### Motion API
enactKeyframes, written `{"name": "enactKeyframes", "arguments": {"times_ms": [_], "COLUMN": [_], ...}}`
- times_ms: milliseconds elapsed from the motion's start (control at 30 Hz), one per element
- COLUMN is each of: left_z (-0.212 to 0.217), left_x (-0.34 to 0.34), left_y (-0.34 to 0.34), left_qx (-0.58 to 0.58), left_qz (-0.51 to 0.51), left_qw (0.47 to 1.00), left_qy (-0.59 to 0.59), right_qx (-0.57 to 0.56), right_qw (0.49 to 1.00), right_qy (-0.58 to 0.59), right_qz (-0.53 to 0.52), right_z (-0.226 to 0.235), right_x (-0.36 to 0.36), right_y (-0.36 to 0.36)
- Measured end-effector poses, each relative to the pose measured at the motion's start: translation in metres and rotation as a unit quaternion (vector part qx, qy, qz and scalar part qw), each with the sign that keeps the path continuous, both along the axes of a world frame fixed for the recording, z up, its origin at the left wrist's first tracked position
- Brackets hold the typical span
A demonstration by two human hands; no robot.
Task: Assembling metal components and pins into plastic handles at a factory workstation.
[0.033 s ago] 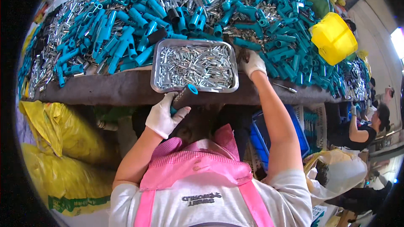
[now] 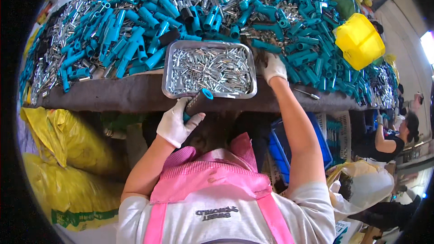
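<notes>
My left hand (image 2: 174,124), in a white glove, is closed around a tubular handle (image 2: 199,102) in black and teal. The handle tilts up to the right, its round teal end near the front rim of a metal tray (image 2: 168,70). Small silver metal pins (image 2: 210,70) fill that tray. Just right of the tray, my gloved right hand (image 2: 274,68) reaches down among dark small parts at the pile's edge. Its fingertips are hidden, so I cannot make out whether they hold anything. Teal plastic housings (image 2: 307,58) lie close beside this hand.
A large heap of teal housings (image 2: 122,40) and silver parts covers the bench. A thin metal rod (image 2: 306,93) lies near the front edge (image 2: 113,97). A yellow container (image 2: 359,40) rests on the right. Yellow sacks (image 2: 68,140) and a blue crate (image 2: 323,147) stand below. Another person (image 2: 393,135) works at right.
</notes>
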State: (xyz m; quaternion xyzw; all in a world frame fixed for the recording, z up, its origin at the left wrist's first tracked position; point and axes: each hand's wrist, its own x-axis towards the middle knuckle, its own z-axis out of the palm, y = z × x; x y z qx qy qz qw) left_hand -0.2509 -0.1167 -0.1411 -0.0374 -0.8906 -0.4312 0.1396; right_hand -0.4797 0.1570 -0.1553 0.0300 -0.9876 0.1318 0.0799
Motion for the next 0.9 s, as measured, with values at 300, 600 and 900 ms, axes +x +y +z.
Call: {"name": "enactKeyframes", "arguments": {"times_ms": [300, 600, 900], "left_z": [-0.001, 0.01, -0.001], "left_x": [-0.002, -0.014, -0.011], "left_y": [0.002, 0.007, -0.002], "left_qx": [0.021, -0.061, 0.025], "left_qz": [0.009, -0.051, -0.171], "left_qw": [1.0, 0.997, 0.98], "left_qy": [-0.011, -0.009, -0.104], "right_qx": [-0.3, -0.364, -0.402], "right_qw": [0.94, 0.832, 0.792], "right_qy": [0.132, -0.17, -0.317], "right_qz": [0.091, 0.382, 0.334], "right_z": [0.001, 0.081, 0.065], "right_x": [0.019, 0.116, 0.139], "right_y": [0.012, -0.044, -0.062]}}
